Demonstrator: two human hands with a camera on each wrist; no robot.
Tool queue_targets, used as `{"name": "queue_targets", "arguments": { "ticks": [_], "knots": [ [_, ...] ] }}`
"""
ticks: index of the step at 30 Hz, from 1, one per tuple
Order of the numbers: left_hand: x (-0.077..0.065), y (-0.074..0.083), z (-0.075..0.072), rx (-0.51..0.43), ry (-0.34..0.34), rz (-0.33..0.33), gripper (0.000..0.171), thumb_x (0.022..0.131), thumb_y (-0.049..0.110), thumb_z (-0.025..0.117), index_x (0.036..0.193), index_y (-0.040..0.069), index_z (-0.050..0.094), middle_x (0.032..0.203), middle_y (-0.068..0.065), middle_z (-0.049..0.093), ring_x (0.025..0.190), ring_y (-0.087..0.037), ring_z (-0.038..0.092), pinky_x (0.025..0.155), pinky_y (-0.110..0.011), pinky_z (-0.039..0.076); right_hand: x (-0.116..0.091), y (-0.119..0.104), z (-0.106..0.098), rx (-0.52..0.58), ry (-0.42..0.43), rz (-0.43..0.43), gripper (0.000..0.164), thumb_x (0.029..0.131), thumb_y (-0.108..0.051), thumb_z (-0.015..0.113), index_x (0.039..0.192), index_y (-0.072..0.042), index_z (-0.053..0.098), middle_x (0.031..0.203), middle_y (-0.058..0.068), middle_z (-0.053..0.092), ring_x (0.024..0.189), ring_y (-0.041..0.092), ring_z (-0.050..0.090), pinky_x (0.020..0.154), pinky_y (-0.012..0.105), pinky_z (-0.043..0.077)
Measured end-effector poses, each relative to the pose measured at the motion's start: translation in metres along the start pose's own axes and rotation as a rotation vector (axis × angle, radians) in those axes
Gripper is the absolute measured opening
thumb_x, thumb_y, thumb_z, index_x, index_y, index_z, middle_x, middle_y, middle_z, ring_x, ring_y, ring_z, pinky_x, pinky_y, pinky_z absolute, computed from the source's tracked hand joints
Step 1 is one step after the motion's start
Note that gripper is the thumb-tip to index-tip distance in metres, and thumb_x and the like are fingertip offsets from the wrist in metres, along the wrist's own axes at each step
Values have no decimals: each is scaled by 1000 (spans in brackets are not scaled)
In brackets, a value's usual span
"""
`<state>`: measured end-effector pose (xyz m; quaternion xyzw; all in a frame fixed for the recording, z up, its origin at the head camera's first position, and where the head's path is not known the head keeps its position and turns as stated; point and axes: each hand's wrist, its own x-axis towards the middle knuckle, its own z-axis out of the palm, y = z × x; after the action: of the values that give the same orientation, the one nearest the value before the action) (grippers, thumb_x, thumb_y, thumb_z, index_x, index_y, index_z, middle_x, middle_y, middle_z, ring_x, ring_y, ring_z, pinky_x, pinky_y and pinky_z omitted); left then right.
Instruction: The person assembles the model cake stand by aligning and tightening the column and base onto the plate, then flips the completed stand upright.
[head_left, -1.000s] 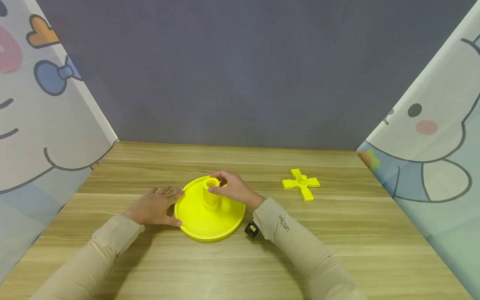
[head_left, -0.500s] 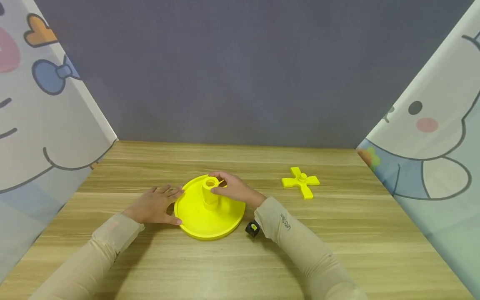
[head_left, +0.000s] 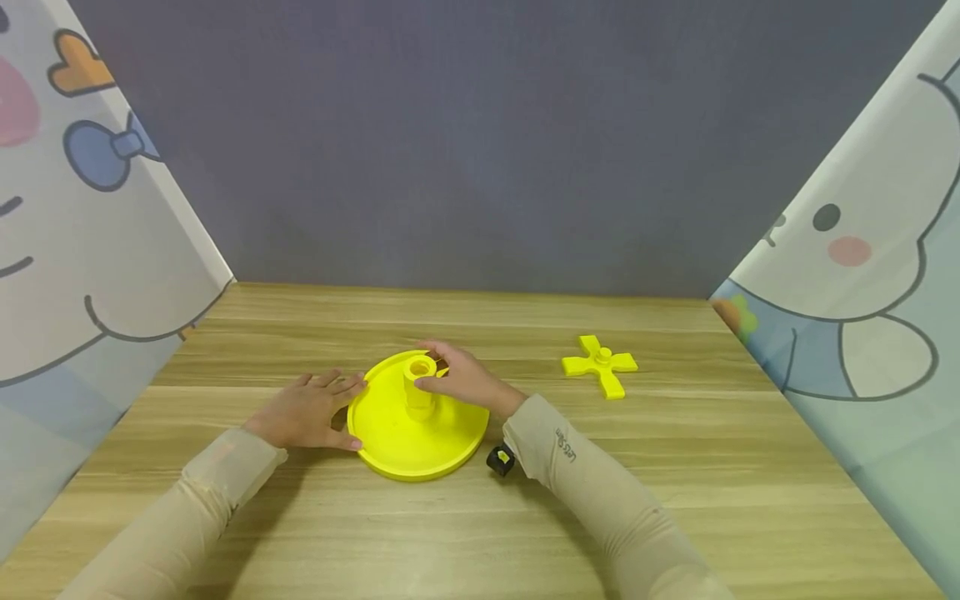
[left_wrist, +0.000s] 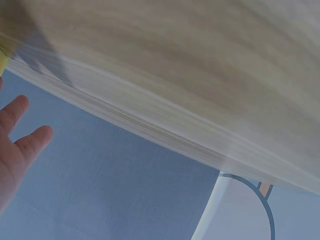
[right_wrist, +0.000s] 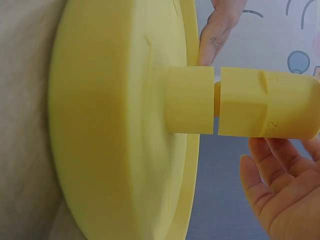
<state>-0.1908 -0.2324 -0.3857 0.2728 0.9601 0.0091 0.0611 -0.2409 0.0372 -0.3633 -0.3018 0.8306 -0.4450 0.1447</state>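
A round yellow tray-like base (head_left: pixel 386 437) with a raised rim lies on the table. From its centre rises a short post (right_wrist: pixel 190 100), and above it stands a hollow yellow tube (right_wrist: pixel 245 102) with flat facets. A narrow gap between tube and post shows a thinner stud in the right wrist view. My right hand (head_left: pixel 468 382) grips the tube's upper part from the right, thumb in front and fingers behind. On the base's left rim, my left hand (head_left: pixel 307 411) rests its spread fingertips and thumb; the left wrist view shows just some of its fingers.
A yellow four-armed cross piece (head_left: pixel 602 360) with a round central peg lies to the right on the wooden table (head_left: pixel 712 467). A small black device (head_left: pixel 500 459) sits by the right cuff. A dark panel (head_left: pixel 480 150) stands behind, with printed cloth at both sides.
The tube has turned a little on its post, so a flat facet now faces the head camera. My right fingers have shifted slightly around it. The left hand has stayed on the rim.
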Motion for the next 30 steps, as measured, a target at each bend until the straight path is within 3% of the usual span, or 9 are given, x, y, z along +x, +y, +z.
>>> {"name": "queue_targets", "arguments": {
  "ticks": [4,12,20,24,30],
  "knots": [
    [1,1,-1,-2,7,6,99,76,73,57,143,2,43,146,-17,41,132,-45,35,101,-67,29,-1,-1,-2,-20,4,-29,50,92,-16,65,138,-3,49,125,11,58,102,20,54,86,24,48],
    [0,1,0,6,13,16,99,76,74,56,142,1,44,145,-18,43,130,-46,38,100,-66,30,1,2,-1,-17,63,-5,49,85,-20,74,126,-1,57,112,9,60,95,22,55,81,22,47],
    [-4,2,0,-4,4,-2,99,76,74,57,142,1,44,145,-17,43,131,-46,37,100,-66,30,1,4,0,-56,-39,-66,67,87,-20,71,144,-1,41,135,13,52,114,23,52,98,44,43],
    [-4,3,1,-9,-5,-1,100,76,75,55,142,1,44,145,-17,43,131,-46,37,100,-66,30,-1,5,-1,-72,-70,-55,65,88,-18,69,144,-2,41,136,11,52,113,19,52,98,39,44],
    [-2,3,-1,-4,-3,7,99,76,73,57,142,1,43,146,-18,42,130,-46,38,100,-66,30,-1,4,0,-65,-4,-8,58,83,-20,75,133,-3,52,117,5,60,105,18,54,93,33,45]
  ]
}}
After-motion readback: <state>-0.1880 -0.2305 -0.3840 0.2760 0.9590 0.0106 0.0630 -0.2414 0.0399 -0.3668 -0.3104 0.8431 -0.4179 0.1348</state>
